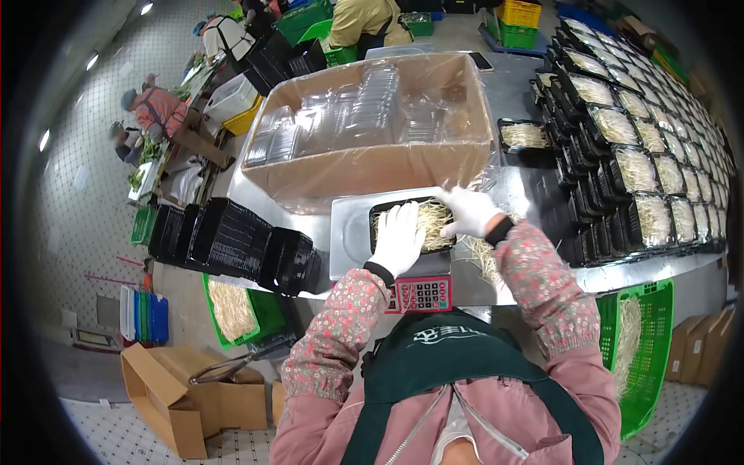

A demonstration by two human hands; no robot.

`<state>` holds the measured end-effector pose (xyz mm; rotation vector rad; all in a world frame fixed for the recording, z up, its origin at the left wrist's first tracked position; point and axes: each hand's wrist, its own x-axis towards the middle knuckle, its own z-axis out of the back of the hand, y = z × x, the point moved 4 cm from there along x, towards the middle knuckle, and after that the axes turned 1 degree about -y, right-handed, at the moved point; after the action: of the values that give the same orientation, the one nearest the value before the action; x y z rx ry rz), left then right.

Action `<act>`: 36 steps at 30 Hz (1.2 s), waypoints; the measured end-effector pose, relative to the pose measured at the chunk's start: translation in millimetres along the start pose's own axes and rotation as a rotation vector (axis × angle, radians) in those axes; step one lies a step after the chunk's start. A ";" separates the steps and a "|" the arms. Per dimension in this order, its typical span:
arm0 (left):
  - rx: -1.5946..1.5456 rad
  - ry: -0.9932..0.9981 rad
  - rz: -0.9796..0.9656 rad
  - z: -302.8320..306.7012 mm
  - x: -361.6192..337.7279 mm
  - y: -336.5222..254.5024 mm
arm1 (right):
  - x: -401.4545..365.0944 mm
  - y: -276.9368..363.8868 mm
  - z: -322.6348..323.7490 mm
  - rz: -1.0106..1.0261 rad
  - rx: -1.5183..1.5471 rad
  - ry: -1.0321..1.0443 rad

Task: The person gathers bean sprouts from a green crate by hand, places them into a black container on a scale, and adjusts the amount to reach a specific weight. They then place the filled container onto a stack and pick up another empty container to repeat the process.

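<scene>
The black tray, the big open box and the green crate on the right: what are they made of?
The black tray: probably thin plastic, given its slight shine.
The big open box: cardboard, matte brown, with clear wrinkled film around it.
The green crate: likely moulded plastic, with evenly perforated walls.

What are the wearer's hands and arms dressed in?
The left hand and right hand both wear plain white gloves. Black bands circle the wrists, above floral, gathered sleeve covers over pink jacket sleeves.
</scene>
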<state>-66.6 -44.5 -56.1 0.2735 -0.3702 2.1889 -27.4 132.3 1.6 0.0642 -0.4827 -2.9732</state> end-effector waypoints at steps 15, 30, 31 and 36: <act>-0.507 -0.082 0.088 33.5 -16.5 30.6 | -50.7 -79.5 39.3 -0.032 0.151 -0.415; -0.505 -0.236 0.205 48.3 -21.2 69.2 | -19.1 7.7 9.8 0.088 0.321 -0.322; -0.489 -0.209 0.175 36.8 -16.8 58.3 | -6.8 13.5 -14.1 0.177 0.144 -0.376; -0.051 -0.078 0.027 14.3 -15.4 23.2 | 10.8 10.5 -36.3 0.101 0.147 -0.237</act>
<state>-75.2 -74.3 -51.6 0.3285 -0.4755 2.1964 -34.6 109.6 -29.7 -0.2931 -0.7090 -2.8546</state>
